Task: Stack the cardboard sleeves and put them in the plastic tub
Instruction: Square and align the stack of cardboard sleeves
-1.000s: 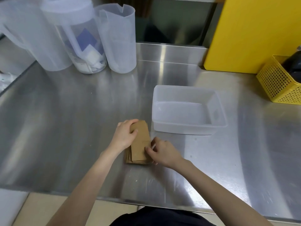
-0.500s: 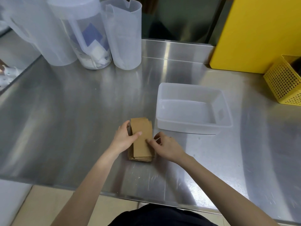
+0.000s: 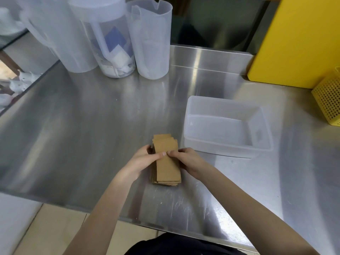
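Note:
A stack of flat brown cardboard sleeves [image 3: 166, 169] lies on the steel table, its far end slightly fanned. My left hand [image 3: 142, 160] grips the stack's left edge, thumb laid across the top sleeve. My right hand [image 3: 185, 160] grips the right edge, and its thumb meets the left thumb on top. The clear plastic tub [image 3: 228, 109] stands just right of and beyond the stack, with nothing inside it.
Three translucent plastic jugs [image 3: 150, 39] stand at the back left; the middle one holds papers. A yellow board [image 3: 294, 39] leans at the back right, with a yellow perforated basket [image 3: 327, 100] beside it. The table's near edge [image 3: 128, 219] runs below my forearms.
Both hands closed in around the stack, and the thumbs now meet on the top sleeve. The sleeves look more squared up. The camera view shifted slightly.

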Motion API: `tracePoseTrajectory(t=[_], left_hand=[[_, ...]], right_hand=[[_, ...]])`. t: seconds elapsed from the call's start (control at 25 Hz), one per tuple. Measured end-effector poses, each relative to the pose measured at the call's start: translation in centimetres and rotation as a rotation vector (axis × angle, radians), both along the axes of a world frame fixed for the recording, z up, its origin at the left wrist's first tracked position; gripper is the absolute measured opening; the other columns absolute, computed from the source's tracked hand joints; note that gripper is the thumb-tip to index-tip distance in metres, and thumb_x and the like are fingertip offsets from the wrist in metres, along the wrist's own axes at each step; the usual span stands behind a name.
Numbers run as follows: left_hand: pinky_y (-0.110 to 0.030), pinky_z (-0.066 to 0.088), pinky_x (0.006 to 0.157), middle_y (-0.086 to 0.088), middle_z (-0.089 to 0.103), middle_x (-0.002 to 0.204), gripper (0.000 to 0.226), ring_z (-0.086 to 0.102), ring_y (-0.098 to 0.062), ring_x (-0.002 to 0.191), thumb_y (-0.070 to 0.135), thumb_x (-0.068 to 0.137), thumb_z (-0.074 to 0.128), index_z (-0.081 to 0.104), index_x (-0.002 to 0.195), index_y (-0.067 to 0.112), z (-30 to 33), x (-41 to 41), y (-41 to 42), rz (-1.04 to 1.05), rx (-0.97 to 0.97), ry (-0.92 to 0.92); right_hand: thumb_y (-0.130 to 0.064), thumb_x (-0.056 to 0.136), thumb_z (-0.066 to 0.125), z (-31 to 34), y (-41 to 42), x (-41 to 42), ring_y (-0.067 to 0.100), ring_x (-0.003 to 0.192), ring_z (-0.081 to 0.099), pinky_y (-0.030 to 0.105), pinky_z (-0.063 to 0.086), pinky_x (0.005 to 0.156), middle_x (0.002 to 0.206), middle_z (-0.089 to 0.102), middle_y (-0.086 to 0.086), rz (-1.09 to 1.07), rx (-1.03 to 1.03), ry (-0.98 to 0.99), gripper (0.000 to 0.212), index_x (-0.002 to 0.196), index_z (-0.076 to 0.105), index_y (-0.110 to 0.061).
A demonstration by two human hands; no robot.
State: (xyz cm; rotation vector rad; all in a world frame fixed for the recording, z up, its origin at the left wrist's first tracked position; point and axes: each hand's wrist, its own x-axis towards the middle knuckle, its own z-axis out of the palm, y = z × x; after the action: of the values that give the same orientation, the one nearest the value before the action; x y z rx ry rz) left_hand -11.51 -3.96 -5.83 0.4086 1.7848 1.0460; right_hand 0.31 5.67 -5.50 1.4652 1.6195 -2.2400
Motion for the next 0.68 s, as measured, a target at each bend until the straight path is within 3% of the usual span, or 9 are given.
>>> tracePoseTrajectory(t=[0.16, 0.52, 0.68], left_hand=[[-0.027, 0.039, 0.088, 0.001, 0.052, 0.114, 0.055, 0.051, -0.015, 0.105, 0.018, 0.075, 0.069, 0.043, 0.124, 0.012, 0.4, 0.5, -0.2, -0.006, 0.034, 0.081], [-0.028, 0.039, 0.091, -0.007, 0.04, 0.139, 0.077, 0.047, -0.019, 0.117, 0.018, 0.075, 0.07, 0.025, 0.137, 0.022, -0.4, 2.6, -2.9, 0.092, 0.14, 0.091], [-0.029, 0.04, 0.095, -0.006, 0.052, 0.131, 0.066, 0.051, -0.017, 0.115, 0.016, 0.075, 0.069, 0.035, 0.132, 0.017, -0.5, 3.6, -3.8, 0.066, 0.163, 0.05]], right_hand=[[-0.017, 0.08, 0.066, -0.5, -0.1, 0.5, 0.027, 0.109, 0.057, 0.035, 0.049, 0.094, 0.121, 0.058, 0.016, -0.013, 0.005, 0.048, 0.05, 0.122, 0.047, 0.003], [-0.016, 0.077, 0.07, -1.5, -0.6, 1.8, 0.03, 0.114, 0.057, 0.041, 0.045, 0.102, 0.124, 0.06, 0.018, 0.073, -0.033, 0.131, 0.052, 0.121, 0.051, 0.003], [-0.013, 0.077, 0.07, -1.2, -0.9, 3.1, 0.028, 0.115, 0.057, 0.036, 0.047, 0.098, 0.126, 0.058, 0.017, 0.125, -0.063, 0.17, 0.057, 0.127, 0.046, 0.0]])
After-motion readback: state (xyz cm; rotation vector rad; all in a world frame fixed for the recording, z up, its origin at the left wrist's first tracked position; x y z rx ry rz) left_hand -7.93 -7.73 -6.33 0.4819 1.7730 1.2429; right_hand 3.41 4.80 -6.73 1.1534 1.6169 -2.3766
